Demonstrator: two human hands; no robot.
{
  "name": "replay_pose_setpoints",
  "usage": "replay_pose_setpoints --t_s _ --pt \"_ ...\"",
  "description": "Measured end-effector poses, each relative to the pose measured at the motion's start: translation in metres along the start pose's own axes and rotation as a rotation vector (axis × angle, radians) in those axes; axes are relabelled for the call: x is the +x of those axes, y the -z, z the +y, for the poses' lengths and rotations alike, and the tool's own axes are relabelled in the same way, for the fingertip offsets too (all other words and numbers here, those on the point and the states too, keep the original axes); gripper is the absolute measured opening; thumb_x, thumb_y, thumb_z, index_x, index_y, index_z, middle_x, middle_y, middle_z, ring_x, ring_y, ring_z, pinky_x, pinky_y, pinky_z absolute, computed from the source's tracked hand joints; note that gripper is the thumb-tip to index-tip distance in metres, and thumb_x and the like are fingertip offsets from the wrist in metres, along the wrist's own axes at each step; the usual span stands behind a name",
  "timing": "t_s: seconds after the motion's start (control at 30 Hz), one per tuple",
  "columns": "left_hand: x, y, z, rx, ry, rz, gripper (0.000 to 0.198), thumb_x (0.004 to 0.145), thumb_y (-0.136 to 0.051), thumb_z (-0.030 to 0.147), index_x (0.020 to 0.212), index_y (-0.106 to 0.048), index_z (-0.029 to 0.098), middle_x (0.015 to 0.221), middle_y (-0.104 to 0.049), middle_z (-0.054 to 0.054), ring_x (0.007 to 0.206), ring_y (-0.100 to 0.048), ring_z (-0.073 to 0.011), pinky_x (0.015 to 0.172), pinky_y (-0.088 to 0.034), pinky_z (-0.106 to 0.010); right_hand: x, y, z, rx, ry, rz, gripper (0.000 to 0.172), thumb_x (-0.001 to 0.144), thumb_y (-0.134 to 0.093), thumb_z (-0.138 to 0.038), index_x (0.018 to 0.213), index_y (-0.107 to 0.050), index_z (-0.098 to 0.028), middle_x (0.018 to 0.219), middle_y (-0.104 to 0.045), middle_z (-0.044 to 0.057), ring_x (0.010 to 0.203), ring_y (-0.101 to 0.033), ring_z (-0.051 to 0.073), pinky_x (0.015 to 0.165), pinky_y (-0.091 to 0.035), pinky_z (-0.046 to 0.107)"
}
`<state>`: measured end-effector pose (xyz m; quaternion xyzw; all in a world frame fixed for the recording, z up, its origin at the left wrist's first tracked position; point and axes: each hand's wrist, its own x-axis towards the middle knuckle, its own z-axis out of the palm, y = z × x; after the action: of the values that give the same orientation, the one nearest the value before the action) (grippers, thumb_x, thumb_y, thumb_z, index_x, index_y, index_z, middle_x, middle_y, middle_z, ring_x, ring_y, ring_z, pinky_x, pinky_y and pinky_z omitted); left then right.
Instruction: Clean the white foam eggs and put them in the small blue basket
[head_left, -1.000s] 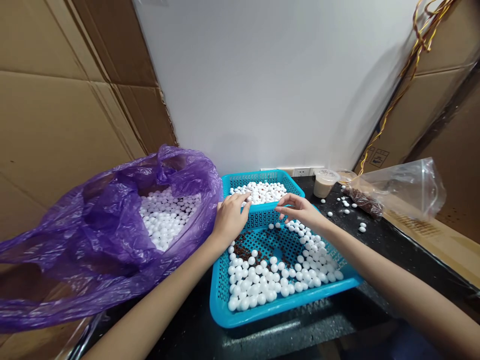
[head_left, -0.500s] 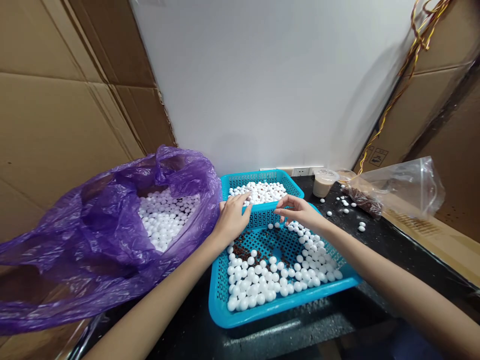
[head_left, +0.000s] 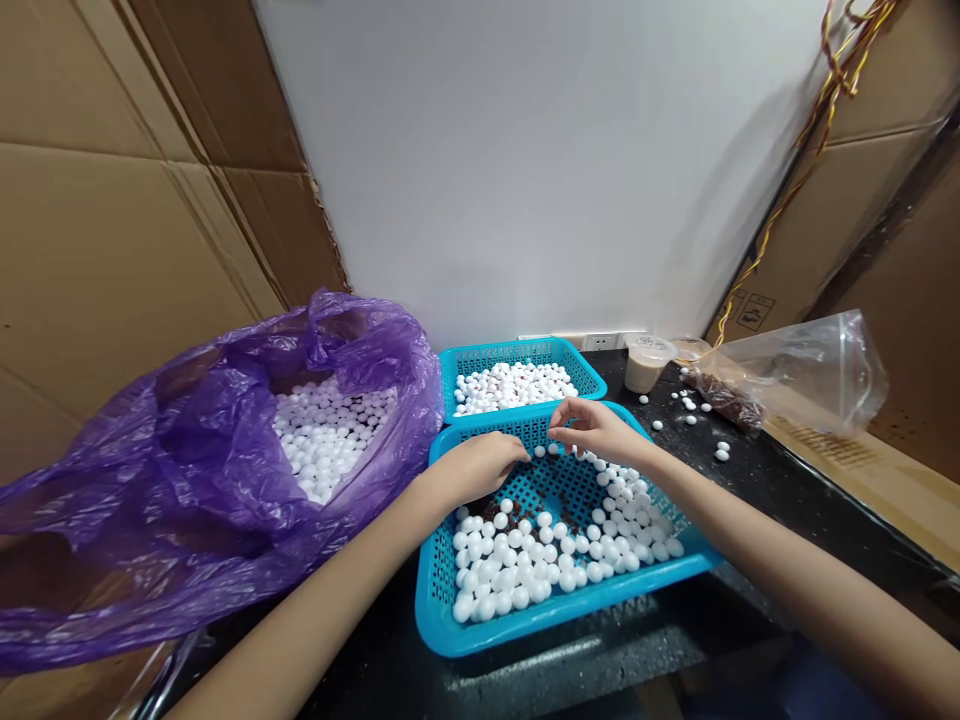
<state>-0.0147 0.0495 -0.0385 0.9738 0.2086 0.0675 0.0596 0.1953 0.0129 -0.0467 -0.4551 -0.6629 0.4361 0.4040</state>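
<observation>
White balls lie over the front and right side of the near blue basket. Small dark brown bits are scattered on its mesh floor. Over the left part of this basket is my left hand, its fingers drawn together and bent down; what they hold, if anything, is hidden. My right hand hovers above the basket's back right, thumb and fingers curled in a pinch, with nothing I can make out between the tips. Behind stands a second blue basket with smaller white pieces.
A purple plastic bag holding many white balls stands open on the left. On the black tabletop at right are a lidded cup, loose white pieces and a clear bag of brown bits. Cardboard stands at both sides.
My left hand has come back from the far basket's edge to the near basket, and its spread fingers have closed together. My right hand is almost where it was.
</observation>
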Motion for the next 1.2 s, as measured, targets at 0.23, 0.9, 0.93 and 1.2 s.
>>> replay_pose_setpoints --t_s 0.23,0.9,0.93,1.2 --pt "-0.001 0.005 0.005 0.013 0.014 -0.019 0.03 0.079 -0.047 0.005 0.097 -0.066 0.021 0.099 -0.064 -0.003 0.085 -0.063 -0.0158 0.072 -0.047 -0.023 0.0 0.004 0.001 -0.263 0.052 0.081 0.006 0.076 -0.058 -0.025 0.076 -0.054 -0.02 0.073 -0.06 0.0 0.054 -0.056 0.011 0.049 -0.044 0.024" --pt "0.001 0.006 0.005 -0.082 0.03 -0.068 0.023 0.083 -0.049 0.008 0.099 -0.063 0.018 0.103 -0.064 -0.004 0.098 -0.059 -0.018 0.086 -0.045 -0.027 -0.006 0.002 0.003 -0.851 0.009 -0.032 0.019 0.072 -0.058 -0.012 0.088 -0.067 -0.02 0.076 -0.068 0.002 0.065 -0.058 0.016 0.054 -0.034 0.023" --pt "0.001 0.006 0.005 -0.088 0.035 -0.075 0.021 0.084 -0.05 0.008 0.096 -0.064 0.017 0.1 -0.065 -0.003 0.096 -0.06 -0.0177 0.084 -0.045 -0.027 -0.006 0.001 0.002 -0.866 0.003 -0.025 0.019 0.073 -0.058 -0.012 0.087 -0.066 -0.02 0.077 -0.068 0.002 0.066 -0.058 0.016 0.054 -0.034 0.023" --pt "0.001 0.004 0.004 -0.114 0.047 -0.098 0.016 0.083 -0.052 0.009 0.091 -0.064 0.016 0.094 -0.064 -0.003 0.087 -0.06 -0.0155 0.077 -0.044 -0.023 -0.01 0.002 -0.001 -0.944 -0.009 -0.013 0.02 0.072 -0.06 -0.014 0.091 -0.059 -0.022 0.079 -0.068 0.0 0.068 -0.057 0.016 0.05 -0.027 0.022"
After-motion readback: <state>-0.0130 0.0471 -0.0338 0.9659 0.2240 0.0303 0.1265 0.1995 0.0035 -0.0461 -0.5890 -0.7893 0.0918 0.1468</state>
